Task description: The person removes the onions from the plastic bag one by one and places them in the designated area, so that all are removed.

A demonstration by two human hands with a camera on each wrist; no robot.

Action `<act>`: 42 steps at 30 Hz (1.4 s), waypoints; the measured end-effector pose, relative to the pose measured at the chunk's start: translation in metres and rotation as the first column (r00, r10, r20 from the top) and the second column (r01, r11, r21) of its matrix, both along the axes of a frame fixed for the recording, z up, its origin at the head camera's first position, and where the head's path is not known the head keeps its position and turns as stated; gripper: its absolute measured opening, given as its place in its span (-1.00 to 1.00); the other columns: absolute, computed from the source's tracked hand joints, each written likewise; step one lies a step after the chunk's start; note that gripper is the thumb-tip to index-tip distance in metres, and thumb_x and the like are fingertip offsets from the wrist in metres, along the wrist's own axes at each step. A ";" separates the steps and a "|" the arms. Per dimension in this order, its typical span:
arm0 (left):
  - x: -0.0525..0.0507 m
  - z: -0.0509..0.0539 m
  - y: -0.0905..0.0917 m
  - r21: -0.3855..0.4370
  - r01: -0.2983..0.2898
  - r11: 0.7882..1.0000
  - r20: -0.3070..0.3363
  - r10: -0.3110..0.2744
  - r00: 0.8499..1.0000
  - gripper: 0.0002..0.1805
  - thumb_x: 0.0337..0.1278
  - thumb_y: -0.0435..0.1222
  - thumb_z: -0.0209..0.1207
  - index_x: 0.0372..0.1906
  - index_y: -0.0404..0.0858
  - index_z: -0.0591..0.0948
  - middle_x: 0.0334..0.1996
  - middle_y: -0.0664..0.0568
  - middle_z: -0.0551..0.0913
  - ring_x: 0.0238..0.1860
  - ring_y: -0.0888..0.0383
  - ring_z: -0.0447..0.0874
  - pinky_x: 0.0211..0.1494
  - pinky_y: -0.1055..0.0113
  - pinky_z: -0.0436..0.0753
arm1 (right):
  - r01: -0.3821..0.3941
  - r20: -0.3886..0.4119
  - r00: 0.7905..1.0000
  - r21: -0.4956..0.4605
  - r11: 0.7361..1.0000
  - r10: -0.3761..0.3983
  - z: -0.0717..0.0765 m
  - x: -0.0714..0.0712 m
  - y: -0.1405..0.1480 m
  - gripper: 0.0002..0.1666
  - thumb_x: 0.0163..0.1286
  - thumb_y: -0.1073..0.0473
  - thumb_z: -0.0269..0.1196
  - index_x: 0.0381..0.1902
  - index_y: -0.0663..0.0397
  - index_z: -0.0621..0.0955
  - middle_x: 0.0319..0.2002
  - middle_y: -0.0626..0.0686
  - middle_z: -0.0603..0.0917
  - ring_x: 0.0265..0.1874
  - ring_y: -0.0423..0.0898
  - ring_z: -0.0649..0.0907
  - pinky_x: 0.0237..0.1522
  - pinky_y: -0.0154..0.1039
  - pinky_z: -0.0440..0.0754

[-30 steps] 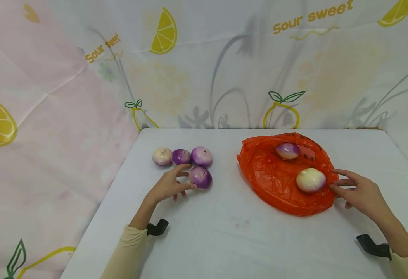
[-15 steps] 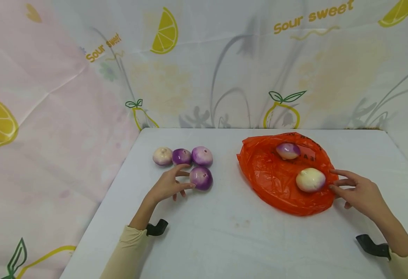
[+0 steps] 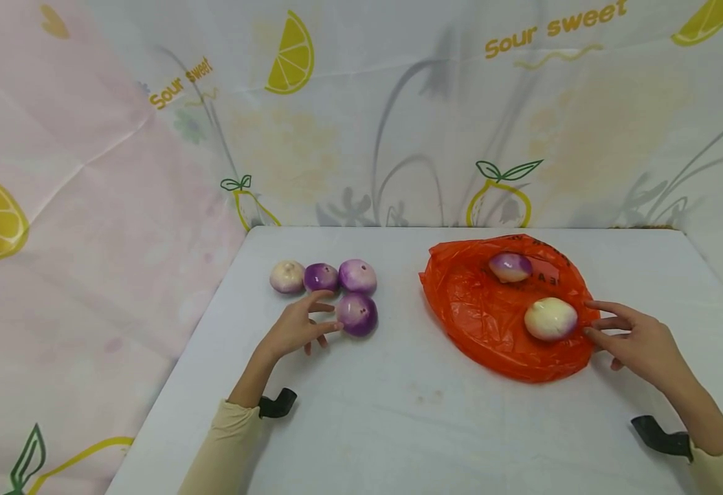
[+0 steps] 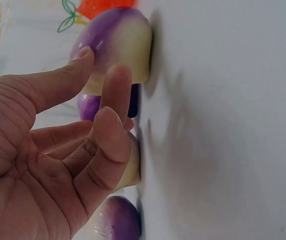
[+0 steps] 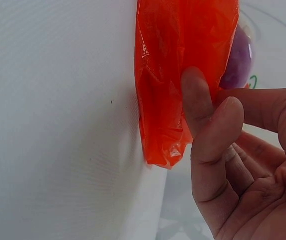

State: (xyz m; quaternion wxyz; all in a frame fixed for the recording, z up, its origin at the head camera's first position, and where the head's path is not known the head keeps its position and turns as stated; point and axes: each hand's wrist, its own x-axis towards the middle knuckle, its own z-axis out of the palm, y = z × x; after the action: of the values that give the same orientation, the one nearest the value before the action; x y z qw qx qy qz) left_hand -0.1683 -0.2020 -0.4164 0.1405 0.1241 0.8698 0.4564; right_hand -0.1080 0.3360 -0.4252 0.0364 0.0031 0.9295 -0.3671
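Observation:
On the left of the table, a purple onion-like bulb [image 3: 357, 315] sits in front of a paler purple one [image 3: 358, 276], a small dark purple one [image 3: 321, 278] and a white one [image 3: 287, 277]. My left hand [image 3: 296, 326] is beside the front bulb, fingers relaxed and apart; the left wrist view shows its thumb at that bulb [image 4: 128, 42], contact unclear. An orange-red plastic bag [image 3: 466, 316] lies spread on the right, with a white bulb [image 3: 550, 319] and a smaller purple-white one [image 3: 510, 267] on it. My right hand [image 3: 642, 344] pinches the bag's right edge [image 5: 157, 90].
The white table [image 3: 436, 426] ends at a back edge against a hanging cloth [image 3: 349, 124] printed with lemons. A pink part of the cloth [image 3: 89, 240] hangs at the left. Black pieces [image 3: 278, 403] stick out at both wrists.
The front purple bulb has turned and shifted slightly toward the bulbs behind it. My left hand has drawn slightly left, its thumb off the bulb's front. The right hand and bag look unmoved.

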 end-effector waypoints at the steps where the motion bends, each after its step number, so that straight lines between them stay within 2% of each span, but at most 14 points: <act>1: 0.000 0.000 0.000 0.000 0.001 1.000 0.001 -0.001 1.000 -0.21 0.15 -0.20 0.38 0.42 -0.29 0.28 0.18 -0.29 0.55 -0.56 0.00 0.72 -0.69 0.02 0.59 | -0.001 -0.003 1.000 0.002 1.000 0.001 0.000 0.000 0.000 -0.31 0.46 0.05 0.23 0.35 0.39 0.33 -0.01 0.53 0.56 -0.58 -0.07 0.65 -0.59 -0.25 0.64; 6: 0.002 0.000 0.001 -0.019 0.001 1.000 0.007 -0.001 1.000 -0.17 0.14 -0.19 0.40 0.44 -0.27 0.26 0.17 -0.24 0.57 -0.56 -0.01 0.72 -0.68 0.02 0.60 | -0.003 -0.004 1.000 0.002 1.000 0.003 0.000 0.000 0.001 -0.31 0.46 0.05 0.23 0.35 0.39 0.33 -0.01 0.53 0.56 -0.60 -0.07 0.64 -0.59 -0.25 0.64; 15: 0.005 0.005 -0.001 -0.031 -0.009 0.999 -0.017 0.008 1.000 -0.20 0.12 -0.18 0.40 0.41 -0.26 0.30 0.18 -0.28 0.55 -0.56 -0.03 0.72 -0.67 -0.02 0.60 | 0.004 0.004 1.000 0.000 1.000 -0.004 0.000 0.000 0.001 -0.30 0.45 0.05 0.24 0.35 0.39 0.32 -0.02 0.53 0.57 -0.60 -0.06 0.65 -0.59 -0.24 0.64; 18: 0.006 0.009 -0.001 -0.045 -0.025 0.999 -0.028 0.023 0.999 -0.20 0.12 -0.17 0.41 0.42 -0.24 0.30 0.20 -0.29 0.54 -0.55 -0.05 0.72 -0.64 -0.06 0.61 | 0.004 0.007 1.000 -0.001 1.000 -0.004 0.001 0.000 0.001 -0.29 0.45 0.05 0.24 0.35 0.40 0.32 -0.02 0.54 0.56 -0.59 -0.06 0.65 -0.59 -0.24 0.64; 24: 0.010 0.022 0.005 -0.052 -0.042 0.998 -0.097 0.036 0.995 -0.17 0.13 -0.15 0.40 0.45 -0.22 0.28 0.23 -0.26 0.52 -0.55 -0.09 0.71 -0.64 -0.06 0.59 | 0.006 0.007 1.000 0.006 1.000 -0.006 0.001 0.001 0.001 -0.29 0.45 0.04 0.24 0.35 0.40 0.32 -0.02 0.53 0.56 -0.60 -0.06 0.65 -0.59 -0.25 0.64; 31: 0.013 0.033 0.023 -0.029 0.026 0.999 -0.140 -0.029 0.990 -0.24 0.15 -0.27 0.39 0.41 -0.27 0.32 0.16 -0.20 0.58 -0.53 -0.12 0.72 -0.71 0.09 0.58 | 0.004 0.010 1.000 0.003 1.000 -0.004 0.001 0.000 0.000 -0.28 0.45 0.03 0.24 0.35 0.40 0.32 -0.01 0.54 0.56 -0.59 -0.06 0.65 -0.59 -0.25 0.64; 39: 0.012 0.039 0.048 -0.003 0.110 0.994 -0.172 -0.109 0.979 -0.32 0.06 -0.22 0.44 0.28 -0.28 0.45 -0.04 -0.17 0.68 -0.57 -0.18 0.67 -0.74 0.18 0.57 | 0.008 0.015 1.000 0.002 1.000 -0.008 0.001 0.000 -0.001 -0.28 0.46 0.02 0.23 0.35 0.40 0.31 0.00 0.54 0.55 -0.59 -0.05 0.65 -0.59 -0.24 0.64; 42: 0.009 0.041 0.060 -0.011 0.128 0.992 -0.178 -0.128 0.976 -0.31 0.03 -0.18 0.46 0.28 -0.22 0.47 -0.07 -0.10 0.69 -0.60 -0.10 0.63 -0.72 0.20 0.58 | 0.011 0.023 1.000 0.001 1.000 -0.012 0.001 0.000 -0.001 -0.27 0.46 0.01 0.22 0.35 0.41 0.31 0.00 0.54 0.55 -0.58 -0.05 0.65 -0.59 -0.24 0.64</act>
State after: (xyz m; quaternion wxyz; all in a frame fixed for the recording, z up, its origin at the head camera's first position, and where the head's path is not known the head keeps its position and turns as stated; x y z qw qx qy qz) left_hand -0.1598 -0.1423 -0.3750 0.0913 0.2203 0.8689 0.4337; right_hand -0.1079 0.3351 -0.4242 0.0451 0.0127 0.9291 -0.3668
